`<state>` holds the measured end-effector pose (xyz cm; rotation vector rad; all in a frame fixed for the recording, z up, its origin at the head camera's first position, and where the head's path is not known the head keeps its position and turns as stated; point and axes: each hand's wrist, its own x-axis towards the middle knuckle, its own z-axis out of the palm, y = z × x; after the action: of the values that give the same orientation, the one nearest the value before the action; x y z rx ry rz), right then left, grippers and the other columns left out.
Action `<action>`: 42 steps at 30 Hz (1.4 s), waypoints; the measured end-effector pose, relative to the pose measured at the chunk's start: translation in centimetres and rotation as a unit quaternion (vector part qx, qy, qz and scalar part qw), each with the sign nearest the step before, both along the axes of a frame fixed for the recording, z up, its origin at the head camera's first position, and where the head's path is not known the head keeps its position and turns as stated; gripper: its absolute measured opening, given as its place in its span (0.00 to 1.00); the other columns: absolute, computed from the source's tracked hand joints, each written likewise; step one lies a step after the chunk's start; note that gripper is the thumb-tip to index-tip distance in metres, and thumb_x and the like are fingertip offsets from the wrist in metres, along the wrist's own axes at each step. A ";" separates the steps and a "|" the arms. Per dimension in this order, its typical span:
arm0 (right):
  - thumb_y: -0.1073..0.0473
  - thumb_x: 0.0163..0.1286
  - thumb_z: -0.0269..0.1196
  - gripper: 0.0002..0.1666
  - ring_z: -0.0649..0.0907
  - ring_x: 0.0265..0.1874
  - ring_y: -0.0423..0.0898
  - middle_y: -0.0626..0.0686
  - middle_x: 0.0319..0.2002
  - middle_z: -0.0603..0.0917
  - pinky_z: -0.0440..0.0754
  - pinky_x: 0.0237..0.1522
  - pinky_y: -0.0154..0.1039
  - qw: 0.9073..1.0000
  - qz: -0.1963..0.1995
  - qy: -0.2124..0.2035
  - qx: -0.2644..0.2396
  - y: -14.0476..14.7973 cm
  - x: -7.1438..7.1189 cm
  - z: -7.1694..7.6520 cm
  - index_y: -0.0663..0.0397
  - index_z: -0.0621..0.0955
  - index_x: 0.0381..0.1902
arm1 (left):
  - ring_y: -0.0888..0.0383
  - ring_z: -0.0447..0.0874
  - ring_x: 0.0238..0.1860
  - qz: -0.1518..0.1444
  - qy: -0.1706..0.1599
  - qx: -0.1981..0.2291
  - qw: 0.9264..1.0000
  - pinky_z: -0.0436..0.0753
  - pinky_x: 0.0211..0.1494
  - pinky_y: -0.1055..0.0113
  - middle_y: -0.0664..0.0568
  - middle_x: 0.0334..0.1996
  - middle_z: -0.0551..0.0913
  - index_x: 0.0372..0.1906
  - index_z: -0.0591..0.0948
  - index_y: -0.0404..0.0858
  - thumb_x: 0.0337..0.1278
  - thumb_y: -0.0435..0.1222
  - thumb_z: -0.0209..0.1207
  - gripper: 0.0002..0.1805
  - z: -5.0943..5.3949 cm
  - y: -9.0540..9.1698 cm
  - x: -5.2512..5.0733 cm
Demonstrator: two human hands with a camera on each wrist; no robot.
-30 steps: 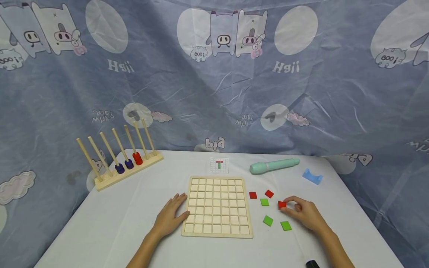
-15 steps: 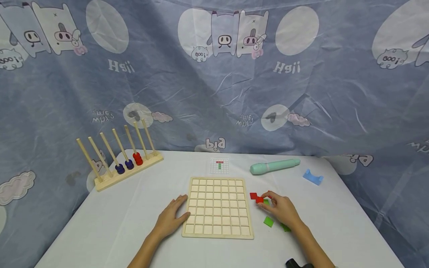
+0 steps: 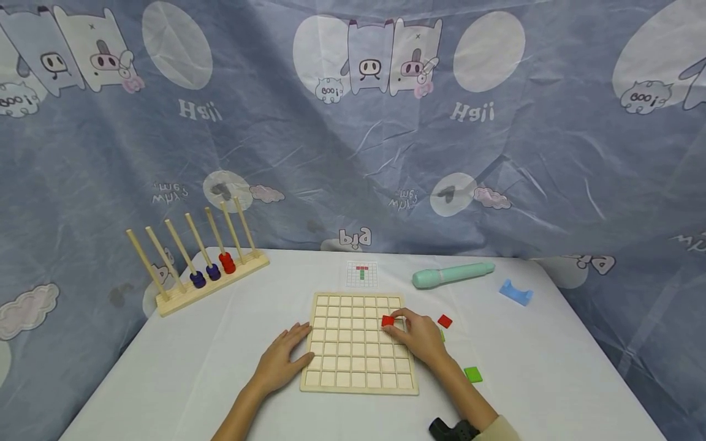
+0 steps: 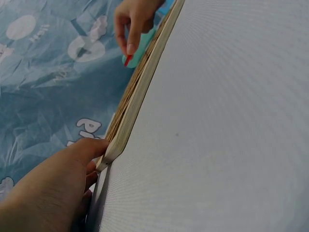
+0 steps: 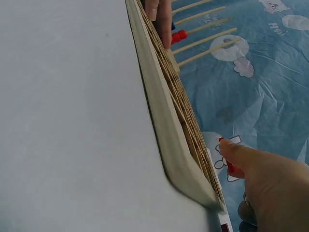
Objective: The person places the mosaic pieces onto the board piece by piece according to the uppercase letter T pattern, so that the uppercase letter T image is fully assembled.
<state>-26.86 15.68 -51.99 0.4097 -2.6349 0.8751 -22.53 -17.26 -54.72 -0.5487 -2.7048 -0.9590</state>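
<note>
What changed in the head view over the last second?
The right hand carried its pinched red tile leftward, from beside the wooden grid board to above the board's right part; nothing was let go. Unchanged: the left hand at the board's left edge, peg rack, pattern card, green tube.

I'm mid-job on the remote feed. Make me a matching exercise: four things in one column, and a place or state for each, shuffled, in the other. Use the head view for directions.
Things
1. Pale wooden square grid board
2. Mint-green elongated tube
3. Pale wooden peg rack
4. Bare right hand

Places and states
A. Pinching a small red square tile
B. Touched at its left edge by the bare left hand
C. Toward the left end of the white table
D. Beyond the board, to the right

Pairs: 1-B, 2-D, 3-C, 4-A
</note>
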 end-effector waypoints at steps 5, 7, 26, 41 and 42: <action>0.40 0.52 0.68 0.22 0.55 0.10 0.36 0.42 0.08 0.59 0.51 0.11 0.30 1.000 0.000 -0.012 -0.006 -1.6 -1.0 -0.2 0.44 0.83 0.40 | 0.54 0.58 0.67 -0.001 -0.013 -0.004 1.000 0.54 0.70 0.54 0.53 0.64 0.67 0.64 0.70 0.43 0.54 0.50 0.60 0.33 0.0 -0.1 0.0; 0.41 0.52 0.69 0.21 0.55 0.10 0.36 0.42 0.08 0.60 0.51 0.11 0.30 1.000 0.001 -0.014 -0.014 -2.1 -1.4 -0.2 0.45 0.83 0.41 | 0.54 0.58 0.67 -0.002 -0.013 -0.005 1.000 0.54 0.70 0.54 0.54 0.64 0.67 0.64 0.70 0.43 0.54 0.51 0.60 0.33 0.0 -0.1 0.0; 0.41 0.53 0.67 0.24 0.60 0.11 0.38 0.43 0.10 0.64 0.55 0.11 0.32 0.999 -0.001 -0.038 0.018 -3.7 -3.6 -0.9 0.47 0.83 0.43 | 0.53 0.60 0.67 -0.002 0.002 -0.007 1.000 0.55 0.69 0.52 0.53 0.63 0.68 0.63 0.70 0.42 0.54 0.51 0.60 0.33 -0.3 -0.1 -0.1; 0.42 0.53 0.68 0.25 0.60 0.11 0.39 0.43 0.09 0.63 0.56 0.12 0.33 0.999 -0.001 -0.042 0.024 -3.7 -3.5 -0.7 0.49 0.83 0.45 | 0.52 0.59 0.67 -0.001 -0.010 -0.011 1.000 0.54 0.69 0.52 0.53 0.64 0.67 0.64 0.69 0.42 0.55 0.52 0.59 0.33 0.0 -0.1 0.0; 0.42 0.53 0.68 0.25 0.60 0.11 0.39 0.43 0.09 0.63 0.55 0.12 0.33 0.999 -0.001 -0.041 0.024 -3.7 -3.5 -0.7 0.49 0.83 0.45 | 0.51 0.59 0.67 -0.002 -0.009 -0.011 1.000 0.55 0.69 0.52 0.52 0.64 0.67 0.64 0.69 0.42 0.55 0.52 0.59 0.33 0.0 -0.1 0.0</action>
<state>-30.31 11.97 -52.64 0.3915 -2.7355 0.8461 -22.56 -17.38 -54.74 -0.5520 -2.7341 -0.9389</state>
